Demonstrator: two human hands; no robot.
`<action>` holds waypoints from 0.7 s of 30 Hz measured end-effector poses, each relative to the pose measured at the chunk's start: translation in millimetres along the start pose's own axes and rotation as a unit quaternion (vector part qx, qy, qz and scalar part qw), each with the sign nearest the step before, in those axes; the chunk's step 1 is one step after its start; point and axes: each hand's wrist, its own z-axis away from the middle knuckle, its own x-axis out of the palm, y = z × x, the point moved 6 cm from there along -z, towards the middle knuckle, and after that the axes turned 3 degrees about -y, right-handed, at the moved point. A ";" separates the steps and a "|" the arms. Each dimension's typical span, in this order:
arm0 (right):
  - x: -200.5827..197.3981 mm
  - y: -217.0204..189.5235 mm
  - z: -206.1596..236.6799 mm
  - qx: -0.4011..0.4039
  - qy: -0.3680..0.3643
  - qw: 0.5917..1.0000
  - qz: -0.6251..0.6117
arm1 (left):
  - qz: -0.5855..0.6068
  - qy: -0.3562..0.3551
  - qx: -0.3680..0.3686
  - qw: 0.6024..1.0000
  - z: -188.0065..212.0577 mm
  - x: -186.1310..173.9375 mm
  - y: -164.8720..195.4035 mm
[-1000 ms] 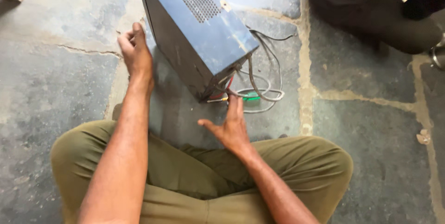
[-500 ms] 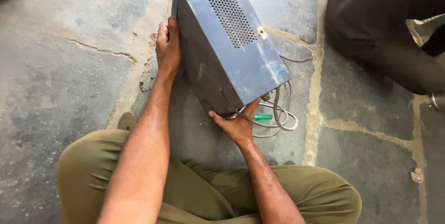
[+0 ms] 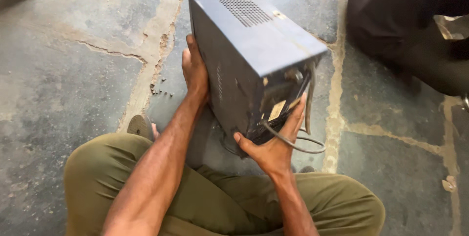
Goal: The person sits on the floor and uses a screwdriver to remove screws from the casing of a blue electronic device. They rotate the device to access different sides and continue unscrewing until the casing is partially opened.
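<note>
While the grey metal box [image 3: 249, 55] is tilted up off the stone floor [image 3: 73, 70], both hands clamp it from opposite sides — the left hand [image 3: 195, 72] lies flat against its long side wall, fingers wrapped on the panel, and the right hand [image 3: 273, 143] cups the lower near end, closed around the corner where grey cables [image 3: 300, 143] loop out. Small screws [image 3: 161, 91] lie scattered just left of the box. Olive trousers [image 3: 220, 202] fill the foreground — another person's dark trouser leg [image 3: 405, 26] sits at upper right.
</note>
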 end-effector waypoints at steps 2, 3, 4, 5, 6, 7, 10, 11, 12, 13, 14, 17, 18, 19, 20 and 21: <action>-19.8 -21.0 -8.8 0.004 -0.005 1.000 0.006 | 0.076 -0.012 -0.033 0.997 13.3 7.5 -9.8; -26.4 -32.9 -12.2 -0.011 -0.002 1.000 0.013 | 0.110 -0.021 -0.052 0.992 19.9 11.0 -15.0; -31.3 -43.6 -15.0 -0.025 0.001 0.999 0.020 | 0.142 -0.030 -0.071 0.987 25.0 14.2 -19.3; -35.1 -52.5 -19.8 -0.042 0.008 0.999 0.027 | 0.150 -0.026 -0.074 0.986 27.4 15.2 -20.7; -36.3 -56.8 -24.6 -0.033 0.003 0.999 0.029 | 0.157 -0.022 -0.075 0.984 28.6 15.8 -21.2; -36.8 -59.4 -28.6 -0.022 -0.003 0.999 0.032 | 0.165 -0.019 -0.078 0.983 29.2 16.2 -21.4; -33.8 -66.3 -41.8 -0.034 -0.011 0.998 0.054 | 0.127 0.010 -0.129 0.983 29.6 13.8 -23.9; -32.5 -68.4 -46.2 -0.044 -0.012 0.997 0.064 | 0.094 0.015 -0.157 0.983 31.4 12.8 -25.7; -30.8 -68.3 -52.4 -0.036 -0.017 0.997 0.065 | 0.063 0.020 -0.181 0.981 33.0 11.9 -26.3; -28.8 -68.9 -60.0 -0.030 -0.021 0.997 0.065 | 0.034 0.026 -0.201 0.979 35.0 10.9 -26.7; -26.6 -70.0 -67.6 -0.023 -0.026 0.997 0.065 | 0.008 0.036 -0.217 0.975 37.1 9.2 -26.6; -15.8 -79.1 -93.7 -0.024 -0.061 0.993 0.100 | -0.045 0.066 -0.244 0.967 41.5 5.0 -25.3; -11.5 -83.2 -102.2 -0.027 -0.069 0.991 0.114 | -0.046 0.075 -0.236 0.968 41.0 3.9 -23.5; -7.1 -87.4 -110.4 -0.030 -0.076 0.988 0.128 | -0.046 0.084 -0.227 0.969 39.8 3.0 -21.6; -2.8 -91.5 -117.2 -0.034 -0.083 0.986 0.142 | -0.056 0.084 -0.217 0.971 38.2 2.3 -19.6; 0.3 -93.5 -122.0 -0.023 -0.090 0.984 0.152 | -0.067 0.084 -0.209 0.972 36.4 1.3 -17.6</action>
